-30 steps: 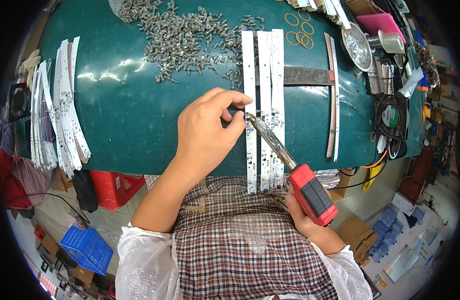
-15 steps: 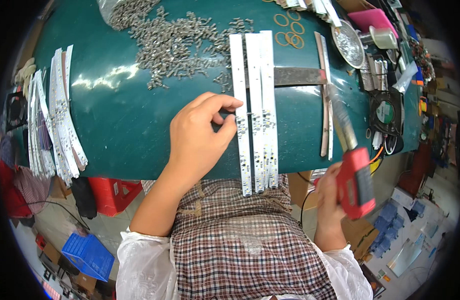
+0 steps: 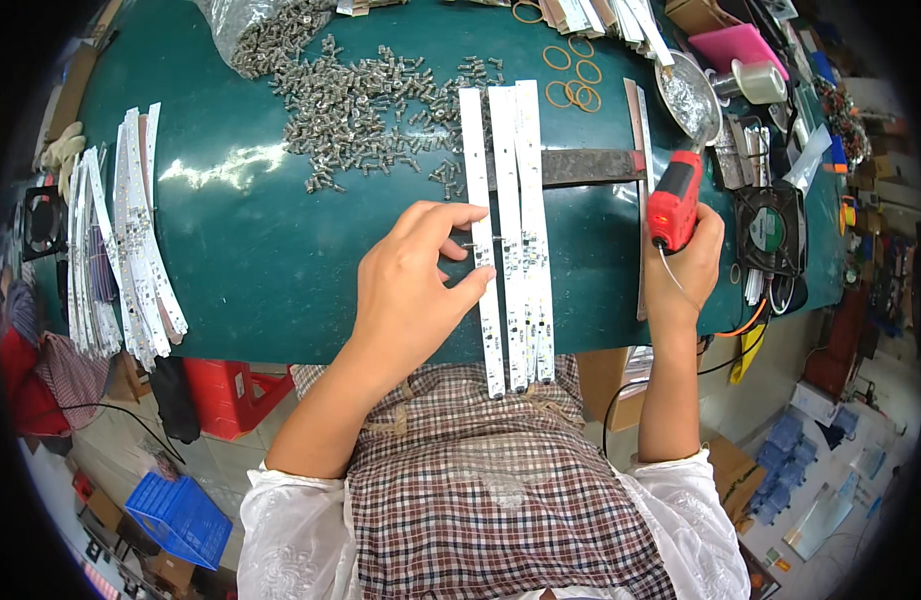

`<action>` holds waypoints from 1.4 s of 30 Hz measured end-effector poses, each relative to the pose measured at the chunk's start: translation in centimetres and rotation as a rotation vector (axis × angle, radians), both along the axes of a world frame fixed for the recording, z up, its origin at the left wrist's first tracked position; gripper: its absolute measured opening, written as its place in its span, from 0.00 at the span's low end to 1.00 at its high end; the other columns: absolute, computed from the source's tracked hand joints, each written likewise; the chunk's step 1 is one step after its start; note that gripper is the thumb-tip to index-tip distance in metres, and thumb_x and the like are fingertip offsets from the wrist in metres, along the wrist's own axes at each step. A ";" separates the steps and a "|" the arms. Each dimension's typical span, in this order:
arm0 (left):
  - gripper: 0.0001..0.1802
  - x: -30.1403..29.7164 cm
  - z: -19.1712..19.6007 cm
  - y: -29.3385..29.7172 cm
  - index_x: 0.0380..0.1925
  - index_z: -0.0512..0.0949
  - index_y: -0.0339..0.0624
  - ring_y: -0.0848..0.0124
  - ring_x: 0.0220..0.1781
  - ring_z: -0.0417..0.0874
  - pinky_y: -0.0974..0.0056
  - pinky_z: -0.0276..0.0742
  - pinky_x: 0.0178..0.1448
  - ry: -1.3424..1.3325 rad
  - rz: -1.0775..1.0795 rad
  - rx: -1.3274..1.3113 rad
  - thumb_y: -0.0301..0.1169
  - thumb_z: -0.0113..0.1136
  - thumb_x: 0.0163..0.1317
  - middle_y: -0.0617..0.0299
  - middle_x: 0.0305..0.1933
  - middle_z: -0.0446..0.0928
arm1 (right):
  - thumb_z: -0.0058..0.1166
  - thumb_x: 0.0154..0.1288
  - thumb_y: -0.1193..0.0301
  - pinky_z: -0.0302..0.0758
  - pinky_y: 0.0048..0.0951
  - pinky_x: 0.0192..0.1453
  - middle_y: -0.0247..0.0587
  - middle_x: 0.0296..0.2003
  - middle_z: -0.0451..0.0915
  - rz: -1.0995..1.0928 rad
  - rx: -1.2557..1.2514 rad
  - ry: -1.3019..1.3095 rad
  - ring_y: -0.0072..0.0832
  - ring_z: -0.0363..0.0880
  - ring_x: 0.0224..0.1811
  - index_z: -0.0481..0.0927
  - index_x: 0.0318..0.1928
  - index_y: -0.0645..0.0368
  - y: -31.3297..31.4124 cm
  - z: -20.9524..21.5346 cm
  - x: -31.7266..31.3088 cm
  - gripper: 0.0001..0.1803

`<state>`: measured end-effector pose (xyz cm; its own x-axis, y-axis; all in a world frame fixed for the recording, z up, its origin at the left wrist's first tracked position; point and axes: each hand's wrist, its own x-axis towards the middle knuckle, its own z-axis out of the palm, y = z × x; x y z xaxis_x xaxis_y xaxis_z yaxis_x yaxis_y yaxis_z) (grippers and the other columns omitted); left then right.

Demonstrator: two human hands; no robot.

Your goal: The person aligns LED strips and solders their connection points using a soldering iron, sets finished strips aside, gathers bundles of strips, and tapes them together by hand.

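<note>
Moved: since half a second ago the right hand (image 3: 684, 262) is carrying the red electric screwdriver (image 3: 675, 203) up from below the bench edge to a spot above the green table (image 3: 281, 260), right of the strips; the left hand (image 3: 416, 285) is staying put at the strips.
Strips: three white LED strips (image 3: 511, 230) are lying side by side, touching, long axes running from the far side of the table toward the person, near ends overhanging the table edge above the checked shirt.
Screwdriver: it is pointing away from the person, tip toward the metal bowl (image 3: 687, 95), long axis roughly parallel to the strips.
Left hand: it is resting palm down on the table, thumb and forefinger closing on the left edge of the leftmost strip; a small dark screw seems pinched at the fingertips, too small to be sure.
Right hand: fingers are wrapping fully around the screwdriver's grip, forearm rising from the lower edge.
Containers: the metal bowl is holding a pile of small shiny parts; a clear bag (image 3: 251, 30) at the far left is spilling loose screws (image 3: 381, 110) across the table.
Nearby: a stack of more white strips (image 3: 121, 240) is lying at the left edge; rubber bands (image 3: 571, 80) are sitting beyond the strips; a black fan (image 3: 771, 230) is lying at the right.
</note>
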<state>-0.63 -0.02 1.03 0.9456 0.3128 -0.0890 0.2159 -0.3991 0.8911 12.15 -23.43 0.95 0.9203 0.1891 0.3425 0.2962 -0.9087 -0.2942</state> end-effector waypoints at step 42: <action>0.08 -1.0 -1.3 8.7 0.34 0.81 0.40 0.70 0.30 0.80 0.65 0.75 0.36 -0.163 0.147 0.783 0.23 0.67 0.54 0.64 0.32 0.78 | 0.66 0.53 0.86 0.68 0.16 0.32 0.30 0.30 0.74 0.010 0.743 0.403 0.13 0.71 0.28 0.69 0.51 0.61 1.2 4.4 -4.9 0.26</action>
